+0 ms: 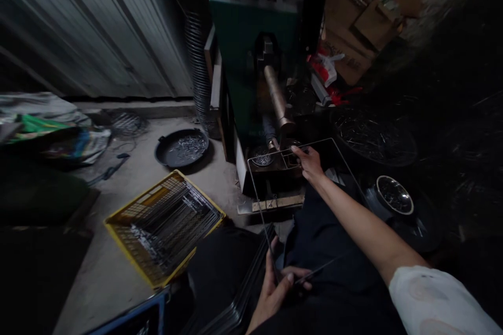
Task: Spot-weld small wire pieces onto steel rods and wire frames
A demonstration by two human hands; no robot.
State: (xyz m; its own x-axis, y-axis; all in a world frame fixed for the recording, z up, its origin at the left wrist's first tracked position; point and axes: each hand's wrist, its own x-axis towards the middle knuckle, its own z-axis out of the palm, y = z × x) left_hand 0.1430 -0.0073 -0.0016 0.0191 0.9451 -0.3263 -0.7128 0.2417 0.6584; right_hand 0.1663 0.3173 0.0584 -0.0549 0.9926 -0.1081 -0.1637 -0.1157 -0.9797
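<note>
A thin rectangular wire frame (257, 193) is held out over my lap, its far side at the machine's lower metal parts. Around its near side my left hand (275, 285) is closed, thumb on top. My right hand (310, 164) pinches the far side, just below the thick copper-coloured rod (277, 95) of the machine. A smaller wire shape shows by the right fingertips, too dim to make out fully. Several more bent wire frames (236, 306) lie stacked on my left thigh, beside the left hand. A small dish of metal bits (262, 158) sits left of my right hand.
The machine (236, 63) stands ahead, a red light lit. A yellow crate (135, 261) of wire pieces and a black pan (162, 153) are on the floor at left. To the right are a metal-rimmed bowl (408, 207) and a dark tray of wires (404, 154). Cardboard (349, 36) lies behind.
</note>
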